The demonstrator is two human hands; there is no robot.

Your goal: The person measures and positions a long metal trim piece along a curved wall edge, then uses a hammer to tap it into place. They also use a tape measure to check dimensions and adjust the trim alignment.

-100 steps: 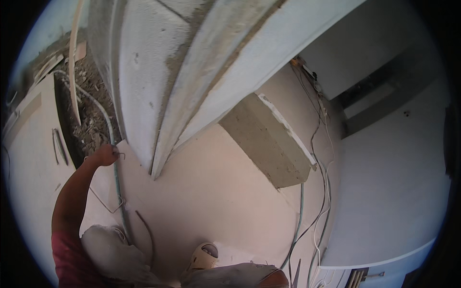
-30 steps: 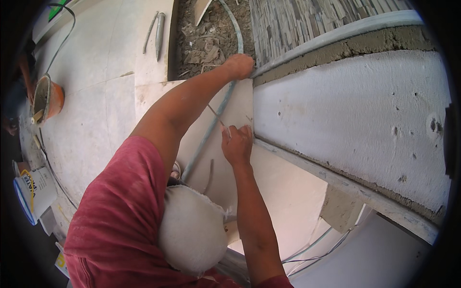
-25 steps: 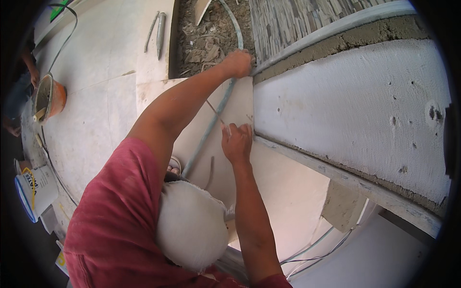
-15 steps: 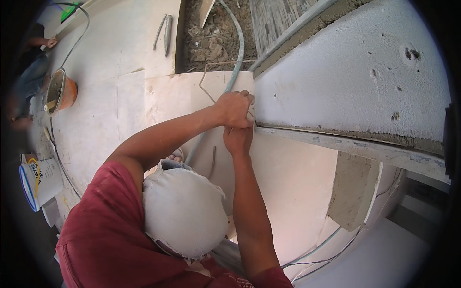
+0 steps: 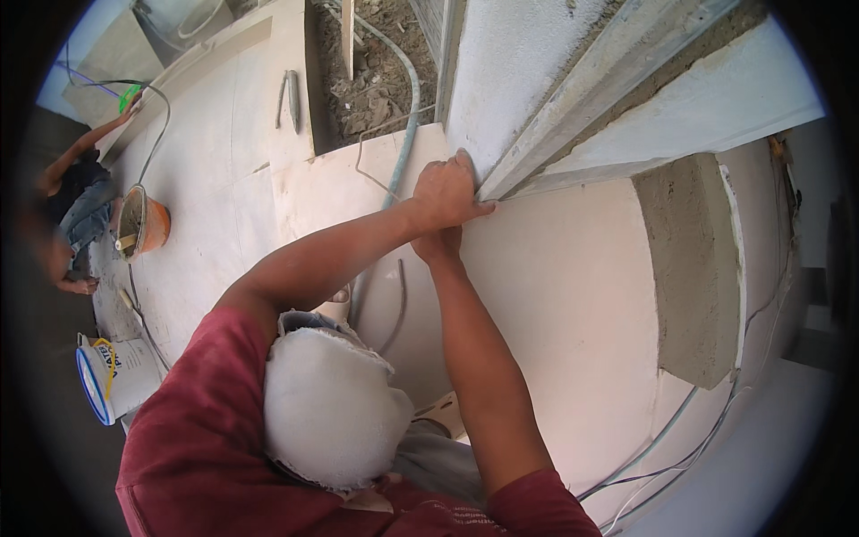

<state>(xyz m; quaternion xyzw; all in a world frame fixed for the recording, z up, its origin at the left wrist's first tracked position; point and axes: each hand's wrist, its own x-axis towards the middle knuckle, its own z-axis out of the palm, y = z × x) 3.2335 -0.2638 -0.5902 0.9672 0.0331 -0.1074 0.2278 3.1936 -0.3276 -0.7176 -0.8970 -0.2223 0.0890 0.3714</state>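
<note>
Both hands have climbed since the earlier frames, when they worked apart along the pipe, and now they meet at the lower end of the metal strip. Seen from above, the left hand lies flat with fingers together, its tips pressed on the end of the strip, which runs up and to the right along the edge of the plastered wall. This grip is pressing, not pinching. The right hand sits just under the left one, touching it, and is mostly hidden by it; whether its fingers are curled or spread cannot be told. Both forearms rise from the lower edge of the view, out of red sleeves, either side of a white cloth head cover.

Just left of the hands a grey pipe comes down from a rubble-filled gap and passes behind the left wrist. A thin bent wire lies beside it. To the right a rough concrete block juts from the smooth pale surface, and thin cables hang below it.

Far left, another person crouches by an orange bucket. A white tub with a blue rim stands nearer.
</note>
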